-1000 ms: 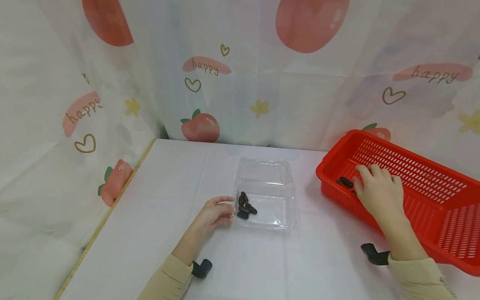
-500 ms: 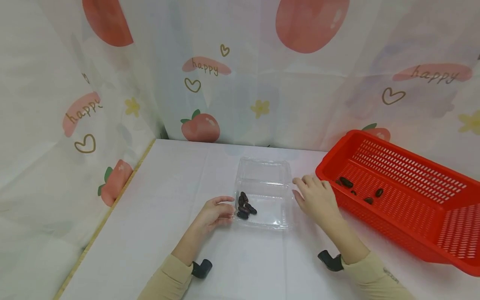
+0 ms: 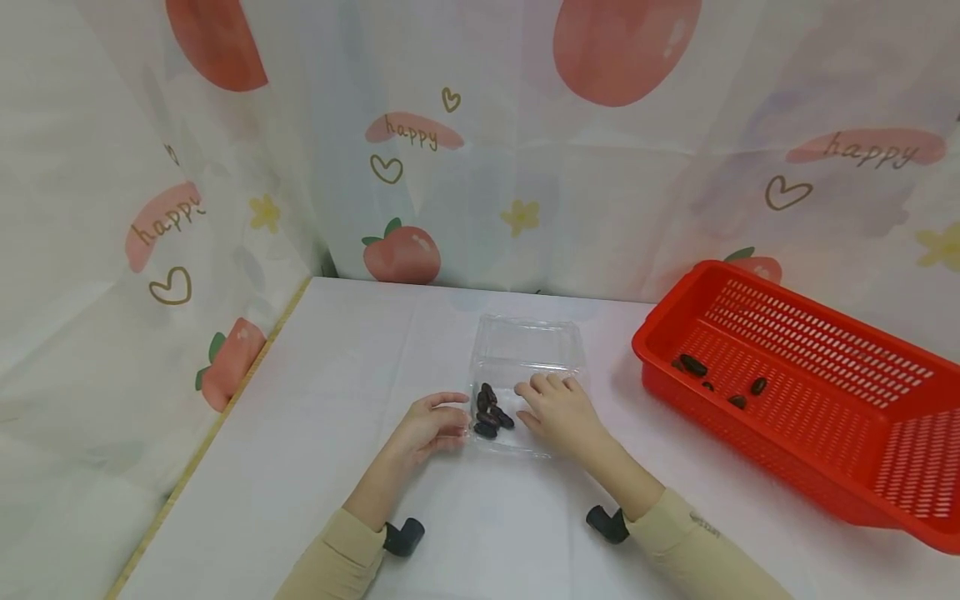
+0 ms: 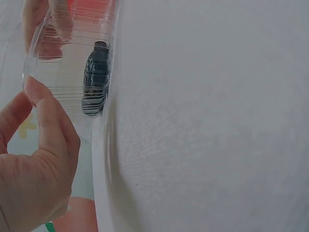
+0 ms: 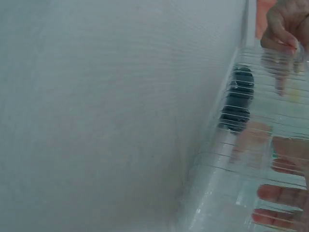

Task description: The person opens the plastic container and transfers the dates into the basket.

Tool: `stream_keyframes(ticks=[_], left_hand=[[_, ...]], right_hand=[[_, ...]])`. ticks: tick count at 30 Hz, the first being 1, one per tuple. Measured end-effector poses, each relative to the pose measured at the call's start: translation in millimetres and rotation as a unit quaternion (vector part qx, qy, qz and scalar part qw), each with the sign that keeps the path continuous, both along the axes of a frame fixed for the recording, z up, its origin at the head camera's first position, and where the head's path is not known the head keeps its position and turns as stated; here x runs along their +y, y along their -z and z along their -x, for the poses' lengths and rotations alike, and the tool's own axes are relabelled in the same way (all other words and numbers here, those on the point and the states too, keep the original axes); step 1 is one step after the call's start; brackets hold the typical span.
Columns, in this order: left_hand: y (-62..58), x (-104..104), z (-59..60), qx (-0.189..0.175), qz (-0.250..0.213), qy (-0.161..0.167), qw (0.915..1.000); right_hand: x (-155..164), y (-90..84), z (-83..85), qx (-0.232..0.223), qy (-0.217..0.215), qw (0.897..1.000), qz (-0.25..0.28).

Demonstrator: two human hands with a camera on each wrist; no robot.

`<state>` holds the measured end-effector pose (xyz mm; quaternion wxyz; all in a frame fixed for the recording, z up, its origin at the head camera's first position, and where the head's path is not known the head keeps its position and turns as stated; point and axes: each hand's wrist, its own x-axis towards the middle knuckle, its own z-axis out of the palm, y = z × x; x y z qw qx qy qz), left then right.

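So we've got the clear plastic container (image 3: 528, 367) sitting mid-table (image 3: 337, 400), with a little clump of dark pieces (image 3: 489, 412) in its near-left corner. Our left hand (image 3: 429, 429) is at the left wall of the container; the left wrist view shows the thumb (image 4: 46, 111) pressed flat against the ribbed clear wall, the other fingers mostly cut off at the frame edge, so it looks like a light pinch on the wall. Our right hand (image 3: 558, 406) is inside the container, just beside the dark pieces, fingers loosely curled downward. We honestly can't tell whether it's got a piece between the fingertips, since the back of the hand hides them, and the right wrist view only gives blurry fingers (image 5: 282, 193) seen through the plastic. Off to the right, well apart, the red basket (image 3: 825, 467) is cut off by the frame edge, with a few more dark pieces (image 3: 692, 364) in it.
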<state>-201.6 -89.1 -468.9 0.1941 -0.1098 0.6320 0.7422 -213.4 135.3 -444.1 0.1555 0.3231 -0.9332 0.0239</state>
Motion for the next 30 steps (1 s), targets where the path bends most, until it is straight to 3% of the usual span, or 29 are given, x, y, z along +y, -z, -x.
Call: stream_keyframes(ticks=[6,13,30], left_hand=[[0.8,0,0.8,-0.002,0.001,0.001,1.0000],[0.8,-1,1.3,-0.003,0.006,0.006,1.0000],[0.1,-1,1.6,-0.006,-0.001,0.003,1.0000]], right_hand=[[-11,3.9,4.5,-0.042,-0.031,0.998,-0.023],[-18,9.0,10.3,-0.056,-0.047,0.995,-0.062],[-18,13.7,13.1,-0.074,-0.019,0.994,-0.072]])
